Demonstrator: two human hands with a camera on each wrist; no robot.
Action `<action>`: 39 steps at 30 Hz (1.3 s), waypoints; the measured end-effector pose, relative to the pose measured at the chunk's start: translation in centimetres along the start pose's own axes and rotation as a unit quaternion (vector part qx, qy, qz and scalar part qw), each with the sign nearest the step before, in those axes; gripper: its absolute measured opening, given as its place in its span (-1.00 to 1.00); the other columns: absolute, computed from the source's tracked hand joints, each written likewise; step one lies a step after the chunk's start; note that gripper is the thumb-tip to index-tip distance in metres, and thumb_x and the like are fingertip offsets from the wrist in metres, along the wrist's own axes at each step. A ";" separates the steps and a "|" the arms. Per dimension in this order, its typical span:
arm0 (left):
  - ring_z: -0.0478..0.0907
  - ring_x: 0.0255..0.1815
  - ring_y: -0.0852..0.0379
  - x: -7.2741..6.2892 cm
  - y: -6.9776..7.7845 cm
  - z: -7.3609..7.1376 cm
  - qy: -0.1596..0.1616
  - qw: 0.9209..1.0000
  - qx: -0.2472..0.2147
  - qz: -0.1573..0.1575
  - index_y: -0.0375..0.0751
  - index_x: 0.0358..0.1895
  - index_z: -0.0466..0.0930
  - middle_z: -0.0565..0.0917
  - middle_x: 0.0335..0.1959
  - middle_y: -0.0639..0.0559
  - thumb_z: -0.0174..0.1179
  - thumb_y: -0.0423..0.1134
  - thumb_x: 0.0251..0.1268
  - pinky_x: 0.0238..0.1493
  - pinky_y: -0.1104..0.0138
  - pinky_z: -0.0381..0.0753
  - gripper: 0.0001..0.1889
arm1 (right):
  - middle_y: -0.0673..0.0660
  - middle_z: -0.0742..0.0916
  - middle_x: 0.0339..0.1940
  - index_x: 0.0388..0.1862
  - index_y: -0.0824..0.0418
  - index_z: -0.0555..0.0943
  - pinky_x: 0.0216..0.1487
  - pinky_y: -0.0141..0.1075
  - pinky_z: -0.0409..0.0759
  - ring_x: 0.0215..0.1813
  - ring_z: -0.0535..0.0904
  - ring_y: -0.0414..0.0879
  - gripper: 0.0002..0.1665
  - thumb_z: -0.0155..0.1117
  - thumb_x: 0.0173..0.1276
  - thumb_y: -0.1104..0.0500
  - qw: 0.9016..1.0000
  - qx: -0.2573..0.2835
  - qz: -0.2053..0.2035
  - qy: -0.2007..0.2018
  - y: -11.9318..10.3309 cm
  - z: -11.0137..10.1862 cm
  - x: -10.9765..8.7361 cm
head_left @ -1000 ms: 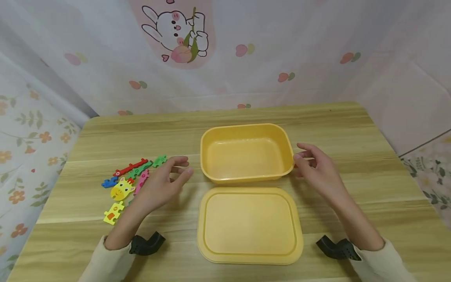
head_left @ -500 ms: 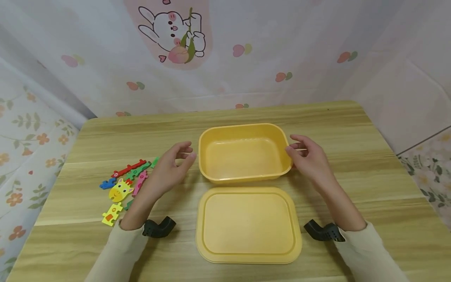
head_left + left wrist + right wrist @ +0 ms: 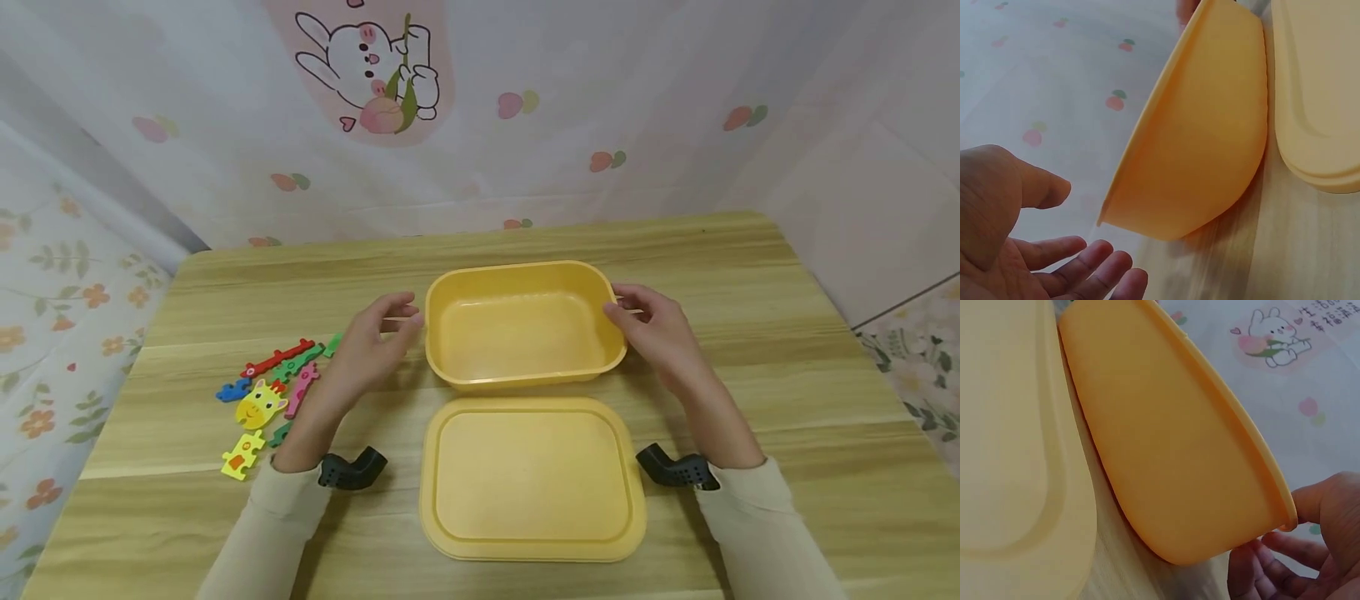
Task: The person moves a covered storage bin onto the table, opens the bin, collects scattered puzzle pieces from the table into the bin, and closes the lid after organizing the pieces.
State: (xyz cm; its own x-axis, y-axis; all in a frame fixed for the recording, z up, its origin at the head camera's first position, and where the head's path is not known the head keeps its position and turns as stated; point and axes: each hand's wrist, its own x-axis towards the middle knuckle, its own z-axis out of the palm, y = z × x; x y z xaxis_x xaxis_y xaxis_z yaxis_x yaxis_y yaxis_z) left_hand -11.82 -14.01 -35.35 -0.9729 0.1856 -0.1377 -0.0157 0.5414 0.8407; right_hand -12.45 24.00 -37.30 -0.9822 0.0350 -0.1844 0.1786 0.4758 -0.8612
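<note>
A yellow plastic box (image 3: pixel 517 337) stands on the wooden table with its inside showing bare. At its right end my right hand (image 3: pixel 660 333) pinches the rim; in the right wrist view the thumb (image 3: pixel 1310 503) goes over the rim and the other fingers lie against the outer wall. My left hand (image 3: pixel 375 346) is beside the box's left end, thumb and fingers spread apart; in the left wrist view a gap shows between them and the rim. The matching yellow lid (image 3: pixel 532 479) lies flat in front of the box.
Left of my left hand lie colourful puzzle pieces: a yellow giraffe head (image 3: pixel 260 406), a yellow body piece (image 3: pixel 243 455), a red strip (image 3: pixel 277 358), a blue piece (image 3: pixel 234 389), a pink piece (image 3: pixel 302 389) and green ones. A patterned curtain (image 3: pixel 480 167) hangs behind the table (image 3: pixel 750 275).
Both hands have moved inward and forward to the box's ends. The right thumb now overlaps the rim, and the left hand has come from near the puzzle pieces. Box and lid have stayed put.
</note>
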 end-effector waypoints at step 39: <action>0.64 0.29 -0.16 -0.2 -1.6 -1.1 0.046 0.995 0.089 0.027 -0.28 0.36 0.58 0.69 0.27 -0.23 0.17 -0.09 0.62 0.26 -0.09 0.69 -0.56 | 0.05 0.52 -0.06 0.70 0.09 0.26 -0.38 -0.41 0.64 -0.44 0.58 -0.26 -0.28 0.15 0.63 0.15 0.992 0.120 0.007 -0.045 0.2 -0.4 0.1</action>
State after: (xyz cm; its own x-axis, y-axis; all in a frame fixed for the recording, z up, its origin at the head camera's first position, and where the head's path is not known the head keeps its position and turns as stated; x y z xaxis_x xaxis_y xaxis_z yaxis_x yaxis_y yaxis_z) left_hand -11.83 -15.81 -36.04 -0.9884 0.1469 -0.0390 0.0704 0.6702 0.7388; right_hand -12.52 24.49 -37.33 -0.9723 -0.0431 -0.2299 0.2121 0.2521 -0.9442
